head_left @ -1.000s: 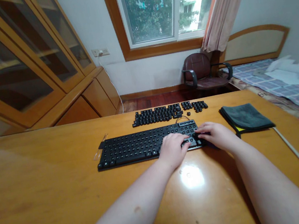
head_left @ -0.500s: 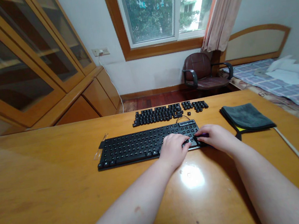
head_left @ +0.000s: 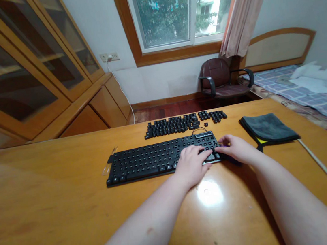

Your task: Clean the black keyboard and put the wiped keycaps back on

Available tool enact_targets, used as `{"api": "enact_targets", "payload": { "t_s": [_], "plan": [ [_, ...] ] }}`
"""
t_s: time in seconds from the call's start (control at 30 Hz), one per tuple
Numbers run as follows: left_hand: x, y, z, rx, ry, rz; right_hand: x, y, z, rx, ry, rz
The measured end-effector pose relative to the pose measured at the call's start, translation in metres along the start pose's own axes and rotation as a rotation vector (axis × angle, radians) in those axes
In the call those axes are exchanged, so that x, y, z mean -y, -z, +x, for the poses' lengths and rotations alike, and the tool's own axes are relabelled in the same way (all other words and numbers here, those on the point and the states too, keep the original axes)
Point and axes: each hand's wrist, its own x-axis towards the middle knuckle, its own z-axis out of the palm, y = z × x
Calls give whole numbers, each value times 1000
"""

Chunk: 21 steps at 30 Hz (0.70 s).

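Note:
A black keyboard (head_left: 151, 161) with its keycaps taken off lies across the middle of the wooden table (head_left: 55, 204). My left hand (head_left: 190, 164) rests on its right end, fingers curled over the top and thumb at the front edge. My right hand (head_left: 236, 149) is at the keyboard's right edge, fingers pinched together round a small purple thing that is mostly hidden. The two hands almost touch. Rows of loose black keycaps (head_left: 171, 125) lie on the table just behind the keyboard.
A folded dark cloth (head_left: 269, 128) lies to the right, with a thin pale stick (head_left: 316, 159) beside it. A clear plastic strip (head_left: 109, 166) sits at the keyboard's left end. Behind the table are a brown armchair (head_left: 221, 77), a bed (head_left: 315, 87) and glass-door cabinets (head_left: 21, 78).
My right hand has slid slightly right and toward the keyboard's corner, fingers drawing closer together. My left hand has barely moved. The keyboard stays where it was.

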Motion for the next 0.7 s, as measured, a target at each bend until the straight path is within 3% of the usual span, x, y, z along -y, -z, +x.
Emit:
{"api": "enact_targets", "payload": {
  "t_s": [0.23, 0.53, 0.7],
  "plan": [
    [0, -2, 0, 29, -33, 57, -3, 3, 1, 165, -69, 129],
    [0, -5, 0, 23, -27, 63, -5, -1, 4, 146, -113, 183],
    [2, -5, 0, 33, -38, 74, -8, 3, 3, 209, -80, 239]
  ]
}}
